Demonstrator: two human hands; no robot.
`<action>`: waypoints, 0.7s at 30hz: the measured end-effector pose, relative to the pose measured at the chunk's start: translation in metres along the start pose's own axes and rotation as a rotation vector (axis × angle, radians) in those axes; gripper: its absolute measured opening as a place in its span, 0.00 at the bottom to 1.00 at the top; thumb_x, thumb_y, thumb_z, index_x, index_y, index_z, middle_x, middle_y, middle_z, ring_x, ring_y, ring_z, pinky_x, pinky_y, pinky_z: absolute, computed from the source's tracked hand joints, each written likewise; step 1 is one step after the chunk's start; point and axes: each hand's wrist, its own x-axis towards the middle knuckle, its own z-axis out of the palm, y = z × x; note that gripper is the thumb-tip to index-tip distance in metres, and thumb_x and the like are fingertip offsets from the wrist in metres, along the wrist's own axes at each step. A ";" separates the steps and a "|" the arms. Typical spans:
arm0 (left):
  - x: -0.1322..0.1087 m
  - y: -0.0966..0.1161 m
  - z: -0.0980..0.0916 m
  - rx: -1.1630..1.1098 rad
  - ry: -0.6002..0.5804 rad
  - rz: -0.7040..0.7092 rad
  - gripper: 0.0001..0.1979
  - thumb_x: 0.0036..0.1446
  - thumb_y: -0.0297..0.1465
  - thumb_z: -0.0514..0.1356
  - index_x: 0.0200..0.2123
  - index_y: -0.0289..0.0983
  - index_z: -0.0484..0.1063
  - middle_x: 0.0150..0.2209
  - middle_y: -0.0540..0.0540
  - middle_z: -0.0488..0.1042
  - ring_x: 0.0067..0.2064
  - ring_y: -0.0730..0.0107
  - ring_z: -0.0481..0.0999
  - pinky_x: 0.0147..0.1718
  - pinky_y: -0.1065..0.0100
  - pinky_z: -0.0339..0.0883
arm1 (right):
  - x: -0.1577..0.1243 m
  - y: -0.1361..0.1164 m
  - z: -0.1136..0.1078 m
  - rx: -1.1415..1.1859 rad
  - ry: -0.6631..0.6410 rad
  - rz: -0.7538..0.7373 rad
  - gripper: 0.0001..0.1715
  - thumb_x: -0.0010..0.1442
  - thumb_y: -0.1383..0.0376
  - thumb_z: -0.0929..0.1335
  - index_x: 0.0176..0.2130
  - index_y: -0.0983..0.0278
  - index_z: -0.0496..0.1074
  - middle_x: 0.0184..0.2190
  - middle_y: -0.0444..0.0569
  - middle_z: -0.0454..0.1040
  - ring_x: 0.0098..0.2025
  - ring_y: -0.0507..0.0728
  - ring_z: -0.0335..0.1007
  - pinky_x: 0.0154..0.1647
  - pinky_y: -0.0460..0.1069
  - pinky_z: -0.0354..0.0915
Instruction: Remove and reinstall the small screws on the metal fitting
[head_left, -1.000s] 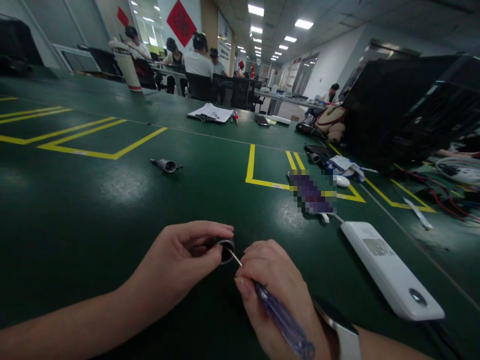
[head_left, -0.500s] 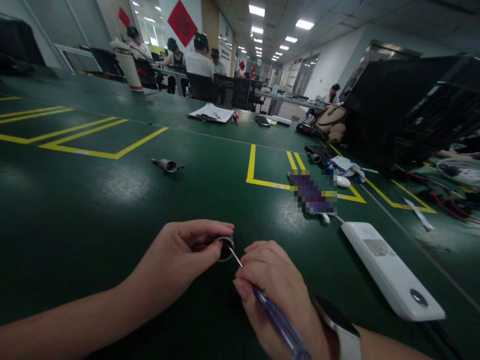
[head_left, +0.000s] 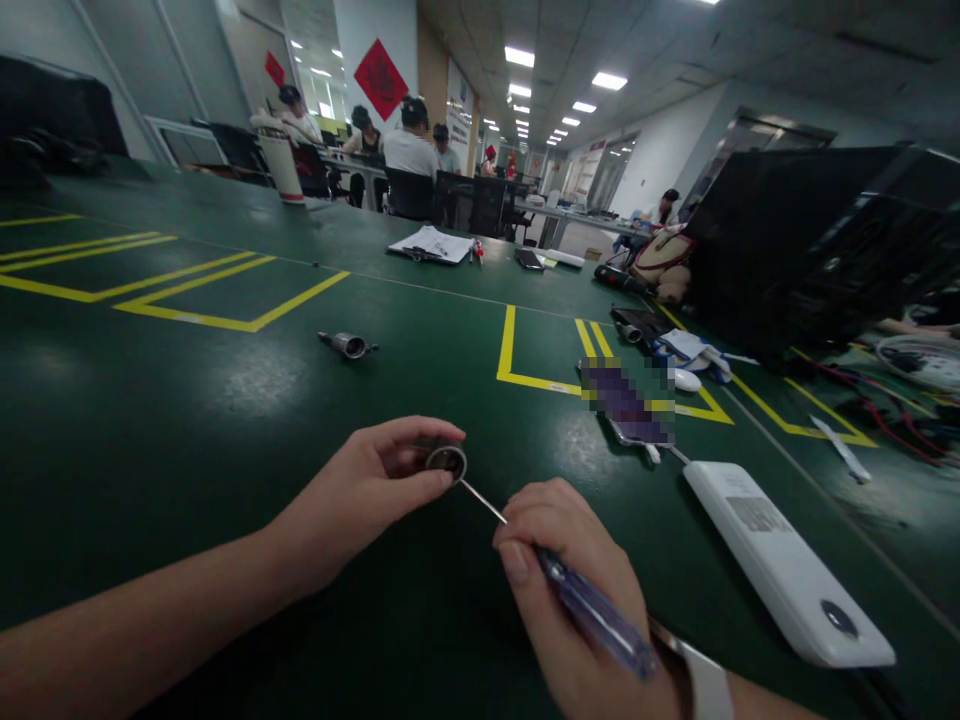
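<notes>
Between thumb and fingers, my left hand [head_left: 382,475] pinches a small round metal part [head_left: 448,460] whose open end faces me. My right hand [head_left: 574,570] is closed around a screwdriver [head_left: 600,615] with a clear purple handle. Its thin shaft points up and left, and the tip is at the near rim of the metal part; whether it touches cannot be made out. A similar metal fitting [head_left: 349,345] lies on its side on the green table [head_left: 420,350], beyond my left hand.
Right of my hands lies a white power bank [head_left: 787,565], cabled to a blurred phone [head_left: 626,400]. Yellow tape [head_left: 510,340] marks the table. Farther off are a clipboard with papers [head_left: 431,245], a cup [head_left: 281,165] and a large black object [head_left: 817,250]. People sit in the background.
The screwdriver tip has come back from inside the metal part to its rim. My right hand has shifted right and down, while my left hand has risen slightly. The whole view has tilted a little.
</notes>
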 end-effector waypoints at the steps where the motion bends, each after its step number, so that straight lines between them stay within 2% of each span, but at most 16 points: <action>1: 0.002 0.000 -0.002 -0.010 -0.013 0.000 0.22 0.39 0.27 0.64 0.42 0.37 0.71 0.35 0.48 0.79 0.38 0.64 0.77 0.39 0.66 0.70 | 0.002 0.000 -0.002 0.011 -0.001 0.065 0.06 0.58 0.72 0.62 0.32 0.63 0.67 0.28 0.45 0.70 0.32 0.52 0.66 0.34 0.48 0.64; 4: 0.014 -0.001 -0.010 0.048 -0.031 0.050 0.27 0.39 0.25 0.63 0.47 0.37 0.67 0.38 0.47 0.77 0.41 0.63 0.77 0.42 0.63 0.69 | 0.012 0.003 -0.006 0.059 -0.003 0.269 0.04 0.58 0.68 0.64 0.32 0.63 0.69 0.28 0.44 0.70 0.30 0.51 0.66 0.31 0.47 0.63; 6: 0.027 -0.003 -0.018 0.193 -0.047 0.140 0.26 0.41 0.28 0.63 0.48 0.36 0.67 0.40 0.45 0.76 0.42 0.62 0.76 0.43 0.61 0.69 | 0.022 0.010 -0.007 0.144 -0.010 0.417 0.05 0.58 0.64 0.65 0.32 0.63 0.70 0.28 0.44 0.71 0.28 0.52 0.65 0.28 0.47 0.62; 8: 0.042 -0.004 -0.026 0.429 0.016 0.298 0.25 0.41 0.30 0.64 0.46 0.36 0.69 0.42 0.44 0.73 0.42 0.60 0.74 0.42 0.60 0.68 | 0.034 0.021 -0.005 0.292 0.014 0.508 0.08 0.56 0.61 0.66 0.34 0.63 0.71 0.31 0.46 0.72 0.32 0.53 0.67 0.32 0.48 0.63; 10: 0.059 -0.006 -0.033 0.680 0.085 0.390 0.24 0.42 0.33 0.64 0.46 0.36 0.70 0.42 0.43 0.70 0.43 0.58 0.72 0.40 0.59 0.67 | 0.049 0.034 0.000 0.421 0.071 0.530 0.09 0.55 0.60 0.67 0.34 0.63 0.72 0.33 0.47 0.73 0.36 0.54 0.67 0.38 0.50 0.63; 11: 0.067 -0.007 -0.036 0.762 0.125 0.420 0.22 0.43 0.34 0.63 0.44 0.36 0.71 0.41 0.43 0.69 0.42 0.58 0.71 0.39 0.59 0.67 | 0.057 0.040 0.003 0.486 0.142 0.532 0.10 0.54 0.60 0.67 0.34 0.64 0.72 0.32 0.47 0.74 0.36 0.54 0.67 0.39 0.51 0.62; 14: 0.091 -0.011 -0.042 0.927 0.176 0.484 0.14 0.45 0.37 0.62 0.34 0.35 0.72 0.37 0.44 0.68 0.38 0.60 0.70 0.36 0.62 0.65 | 0.078 0.057 0.015 0.679 0.211 0.538 0.09 0.54 0.62 0.66 0.32 0.65 0.73 0.29 0.47 0.74 0.33 0.54 0.68 0.36 0.50 0.61; 17: 0.109 -0.013 -0.044 0.991 0.247 0.530 0.14 0.44 0.38 0.63 0.31 0.36 0.67 0.33 0.46 0.68 0.36 0.62 0.68 0.33 0.64 0.62 | 0.094 0.068 0.024 0.816 0.251 0.522 0.10 0.53 0.62 0.65 0.27 0.66 0.72 0.24 0.47 0.74 0.29 0.53 0.68 0.33 0.49 0.61; 21: 0.119 -0.016 -0.044 0.951 0.273 0.481 0.14 0.47 0.39 0.61 0.31 0.36 0.64 0.28 0.48 0.69 0.31 0.64 0.68 0.29 0.66 0.59 | 0.099 0.081 0.033 0.915 0.250 0.534 0.13 0.53 0.62 0.65 0.24 0.67 0.72 0.20 0.46 0.72 0.26 0.52 0.67 0.30 0.48 0.60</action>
